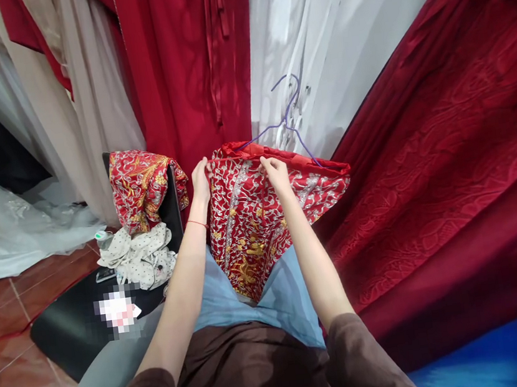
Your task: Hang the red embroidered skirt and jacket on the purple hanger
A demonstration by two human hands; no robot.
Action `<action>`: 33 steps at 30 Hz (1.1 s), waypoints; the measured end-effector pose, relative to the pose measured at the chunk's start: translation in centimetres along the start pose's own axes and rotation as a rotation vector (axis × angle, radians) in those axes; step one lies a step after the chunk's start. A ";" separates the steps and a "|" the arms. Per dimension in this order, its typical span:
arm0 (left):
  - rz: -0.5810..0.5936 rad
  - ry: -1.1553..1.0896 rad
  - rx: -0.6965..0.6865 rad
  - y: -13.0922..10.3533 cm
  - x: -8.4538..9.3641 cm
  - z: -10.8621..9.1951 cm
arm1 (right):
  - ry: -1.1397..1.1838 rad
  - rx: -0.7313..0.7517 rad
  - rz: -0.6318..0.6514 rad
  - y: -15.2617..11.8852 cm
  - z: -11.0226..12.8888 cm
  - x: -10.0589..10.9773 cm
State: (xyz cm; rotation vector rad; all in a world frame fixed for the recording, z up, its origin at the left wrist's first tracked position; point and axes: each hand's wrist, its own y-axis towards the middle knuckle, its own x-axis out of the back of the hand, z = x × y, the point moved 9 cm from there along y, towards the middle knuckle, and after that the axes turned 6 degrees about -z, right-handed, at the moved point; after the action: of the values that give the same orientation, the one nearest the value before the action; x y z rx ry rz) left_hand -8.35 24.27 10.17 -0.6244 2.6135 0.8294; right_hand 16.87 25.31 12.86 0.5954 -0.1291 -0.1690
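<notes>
A red garment (251, 213) with silver and gold embroidery hangs down in front of my lap, its waist edge spread wide. My left hand (201, 180) pinches the left end of that red top edge. Farther right along the same edge, my right hand (274, 171) grips the fabric between thumb and fingers. A purple wire hanger (285, 121) stands up out of the garment's opening, hook upward; its lower part is hidden inside the cloth. Which kind of garment it is, I cannot tell for sure.
To the left, a black chair (67, 327) carries a matching red embroidered cloth (139, 183) over its back and white dotted fabric (141, 255) on its seat. Long red (189, 57), white (328, 34) and beige (101, 81) gowns hang close around. Brown tiles (9, 356) cover the floor.
</notes>
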 end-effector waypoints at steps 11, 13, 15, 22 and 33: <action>0.206 -0.131 -0.094 -1.7 -6.5 -3.3 | 0.014 0.162 -0.214 -2.8 2.2 2.9; 0.285 -0.119 -0.105 -2.5 -7.6 -3.0 | 0.055 0.202 -0.145 -2.6 3.0 1.8; 0.336 -0.079 -0.127 -3.1 -8.3 -2.8 | 0.096 0.206 -0.082 -2.2 3.2 0.5; 0.364 0.065 -0.234 -4.2 -8.9 -3.1 | 0.056 0.187 0.046 -0.2 1.8 -4.2; 0.433 0.446 -0.484 -5.8 -10.1 -4.1 | 0.126 0.210 0.061 -1.1 2.6 -4.7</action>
State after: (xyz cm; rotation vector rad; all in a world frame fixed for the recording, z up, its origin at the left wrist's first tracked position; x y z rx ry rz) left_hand 2.42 20.63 14.96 -0.3885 3.0184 1.6562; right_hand 11.73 23.88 13.99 0.8089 -0.0433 -0.0590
